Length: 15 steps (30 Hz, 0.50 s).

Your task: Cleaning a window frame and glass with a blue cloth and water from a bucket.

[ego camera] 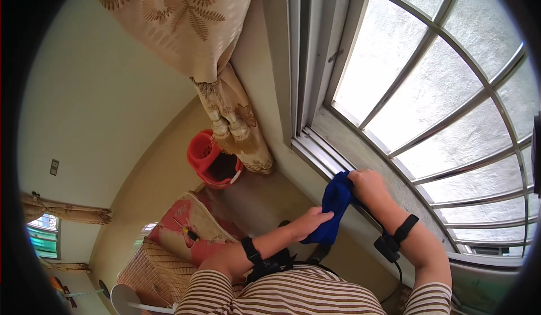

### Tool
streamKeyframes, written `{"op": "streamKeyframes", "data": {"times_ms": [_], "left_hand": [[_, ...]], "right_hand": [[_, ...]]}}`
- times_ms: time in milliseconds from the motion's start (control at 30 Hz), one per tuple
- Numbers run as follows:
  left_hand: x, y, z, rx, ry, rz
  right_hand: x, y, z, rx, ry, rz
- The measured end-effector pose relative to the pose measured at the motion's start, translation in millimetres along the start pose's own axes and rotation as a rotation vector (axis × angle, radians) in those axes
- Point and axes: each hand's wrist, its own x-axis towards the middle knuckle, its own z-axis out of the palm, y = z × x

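A dark blue cloth (334,196) hangs between my two hands at the window sill. My right hand (367,184) grips its upper end and presses it down over the metal sliding-window track (323,152). Lower down, my left hand (310,223) holds the loose part of the cloth, thumb on top, in front of the wall below the sill. The fingertips of my right hand are hidden behind the hand and the fabric. Beyond the track, a concrete ledge (351,135) runs along the foot of a metal window grille (399,148).
A red mop bucket (215,162) stands on the floor by a tied beige curtain (247,141). To the left, a yellow-and-black screwdriver (191,233) lies on a red and beige cover (181,213), beside a woven mat (148,268). A white round fan-like object (124,298) is at lower left.
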Motion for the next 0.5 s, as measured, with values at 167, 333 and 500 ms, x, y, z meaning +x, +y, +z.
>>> {"op": "streamKeyframes", "data": {"times_ms": [167, 333, 500], "left_hand": [[-19, 39, -40, -0.237, 0.259, 0.210], [-17, 67, -53, -0.243, 0.318, 0.328], [-17, 56, -52, -0.169, 0.271, 0.308]], "right_hand": [[90, -42, 16, -0.035, 0.023, 0.026], [139, -40, 40, 0.109, 0.262, 0.261], [136, -35, 21, 0.080, 0.429, 0.188]]}}
